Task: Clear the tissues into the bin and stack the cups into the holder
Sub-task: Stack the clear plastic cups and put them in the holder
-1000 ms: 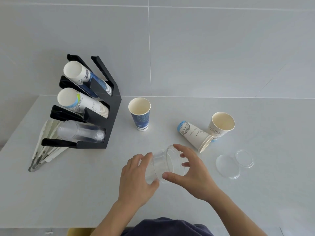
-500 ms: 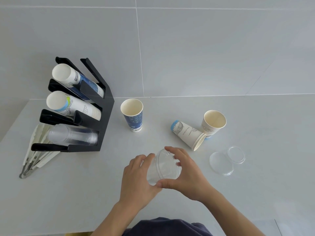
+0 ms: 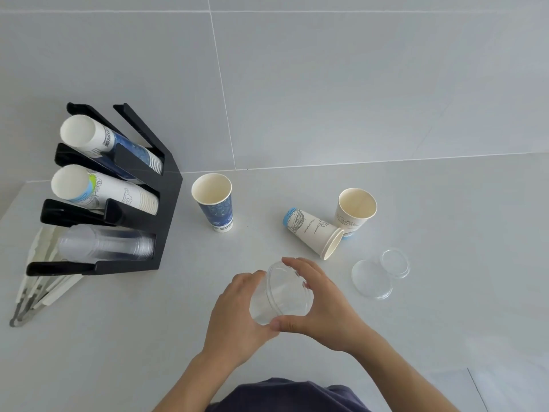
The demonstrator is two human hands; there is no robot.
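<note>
While held above the worktop [image 3: 445, 322], one clear cup [image 3: 280, 295] lies sideways, left hand [image 3: 237, 316] fingers curled round its base, right hand [image 3: 323, 307] fingers clamped round its rim. Three paper cups and two clear lids lie loose.

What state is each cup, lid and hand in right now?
clear cup: held on its side in both hands.
left hand: grips the cup's base.
right hand: grips the cup's rim.
blue cup: upright, empty.
white cup: upright, empty.
tipped cup: on its side.
two clear lids: flat on the table.
holder: three rows filled.
</note>
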